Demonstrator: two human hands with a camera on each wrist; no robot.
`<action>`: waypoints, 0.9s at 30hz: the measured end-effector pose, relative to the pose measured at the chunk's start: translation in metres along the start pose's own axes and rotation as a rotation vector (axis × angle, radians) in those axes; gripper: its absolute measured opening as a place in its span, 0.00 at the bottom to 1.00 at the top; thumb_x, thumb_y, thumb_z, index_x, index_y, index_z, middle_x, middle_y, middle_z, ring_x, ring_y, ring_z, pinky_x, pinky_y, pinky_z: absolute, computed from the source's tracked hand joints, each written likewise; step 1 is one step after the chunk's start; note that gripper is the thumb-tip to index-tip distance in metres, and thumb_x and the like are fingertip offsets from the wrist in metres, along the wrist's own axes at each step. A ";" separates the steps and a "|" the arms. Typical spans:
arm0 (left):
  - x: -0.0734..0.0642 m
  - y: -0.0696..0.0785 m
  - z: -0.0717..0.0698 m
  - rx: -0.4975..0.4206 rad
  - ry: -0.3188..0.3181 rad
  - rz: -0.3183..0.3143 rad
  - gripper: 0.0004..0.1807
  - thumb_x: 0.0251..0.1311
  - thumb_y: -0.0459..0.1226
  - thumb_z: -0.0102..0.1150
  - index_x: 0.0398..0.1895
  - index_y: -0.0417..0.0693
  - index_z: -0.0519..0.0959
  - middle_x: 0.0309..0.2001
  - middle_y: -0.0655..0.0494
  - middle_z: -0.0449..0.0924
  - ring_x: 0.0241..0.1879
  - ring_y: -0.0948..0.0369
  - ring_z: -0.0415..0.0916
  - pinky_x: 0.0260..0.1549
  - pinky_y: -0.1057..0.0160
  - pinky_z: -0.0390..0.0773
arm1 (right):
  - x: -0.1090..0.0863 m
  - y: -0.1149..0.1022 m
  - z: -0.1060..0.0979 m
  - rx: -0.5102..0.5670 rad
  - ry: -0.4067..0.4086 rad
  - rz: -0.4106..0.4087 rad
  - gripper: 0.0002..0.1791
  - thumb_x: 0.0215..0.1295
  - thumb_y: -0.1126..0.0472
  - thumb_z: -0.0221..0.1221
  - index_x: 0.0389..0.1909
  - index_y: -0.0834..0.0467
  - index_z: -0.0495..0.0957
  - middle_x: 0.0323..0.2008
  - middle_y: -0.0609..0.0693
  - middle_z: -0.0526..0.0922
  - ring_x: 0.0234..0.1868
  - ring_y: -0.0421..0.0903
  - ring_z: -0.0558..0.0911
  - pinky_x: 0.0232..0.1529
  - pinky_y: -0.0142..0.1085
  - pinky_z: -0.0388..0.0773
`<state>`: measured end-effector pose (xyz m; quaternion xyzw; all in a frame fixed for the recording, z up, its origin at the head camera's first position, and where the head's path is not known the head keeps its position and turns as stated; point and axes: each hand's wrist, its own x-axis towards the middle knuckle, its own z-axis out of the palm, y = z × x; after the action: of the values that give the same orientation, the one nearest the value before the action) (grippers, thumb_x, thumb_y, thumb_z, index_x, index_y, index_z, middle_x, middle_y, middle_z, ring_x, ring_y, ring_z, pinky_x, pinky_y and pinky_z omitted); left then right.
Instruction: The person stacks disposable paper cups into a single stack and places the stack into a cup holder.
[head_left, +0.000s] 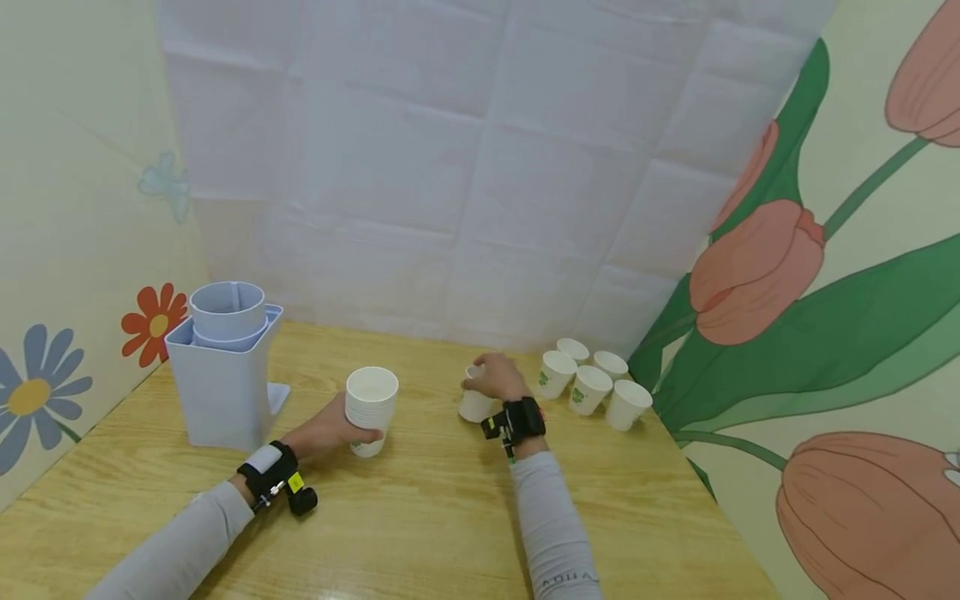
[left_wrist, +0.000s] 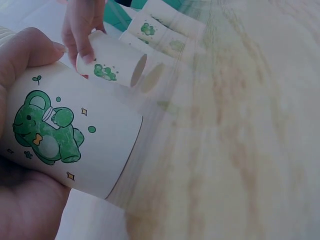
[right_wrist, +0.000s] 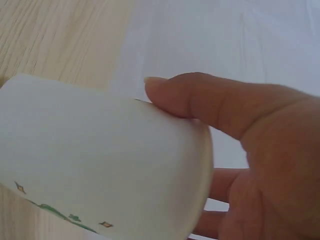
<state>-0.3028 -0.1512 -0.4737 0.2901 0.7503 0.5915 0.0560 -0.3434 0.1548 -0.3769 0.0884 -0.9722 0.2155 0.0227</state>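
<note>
With five cups (head_left: pixel 588 390) standing right of R hand (head_left: pixel 502 379), setting-out looks part done. R hand grips another cup (head_left: pixel 474 407); L hand (head_left: pixel 328 431) grips a stack (head_left: pixel 371 408), prob. outstanding.

A room of unclear kind is suggested by the tulip mural (head_left: pixel 757 279) at frame right and white sheeting (head_left: pixel 465 167) at upper centre.

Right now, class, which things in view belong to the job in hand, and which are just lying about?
Seemingly in the job:
left hand, gripping a stack of paper cups
right hand, holding a single cup
five cups standing together at the right

Apparently just lying about, untouched:
pale blue container
round piece in its top
</note>
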 end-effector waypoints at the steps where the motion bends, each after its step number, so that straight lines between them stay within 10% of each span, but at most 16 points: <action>1: 0.000 0.000 0.000 -0.003 -0.005 0.005 0.42 0.55 0.33 0.73 0.70 0.35 0.60 0.58 0.42 0.75 0.54 0.56 0.73 0.59 0.50 0.70 | -0.001 -0.002 0.000 0.010 0.001 -0.004 0.31 0.62 0.52 0.67 0.62 0.65 0.77 0.59 0.63 0.80 0.58 0.60 0.79 0.55 0.51 0.79; 21: 0.001 0.000 0.001 -0.003 0.008 -0.016 0.42 0.55 0.33 0.73 0.69 0.35 0.61 0.58 0.41 0.75 0.55 0.54 0.73 0.60 0.49 0.70 | -0.013 -0.048 -0.011 0.225 0.259 -0.273 0.33 0.67 0.49 0.66 0.65 0.65 0.74 0.61 0.63 0.77 0.64 0.59 0.74 0.64 0.52 0.71; 27: 0.001 0.000 0.001 -0.016 0.007 -0.018 0.42 0.54 0.33 0.73 0.70 0.35 0.61 0.58 0.41 0.75 0.55 0.54 0.74 0.60 0.50 0.70 | -0.019 -0.066 -0.012 0.363 0.356 -0.348 0.32 0.67 0.51 0.67 0.65 0.64 0.72 0.59 0.62 0.76 0.56 0.57 0.76 0.53 0.51 0.77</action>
<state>-0.3027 -0.1500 -0.4736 0.2810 0.7481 0.5980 0.0611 -0.3126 0.1044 -0.3403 0.2170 -0.8690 0.3905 0.2129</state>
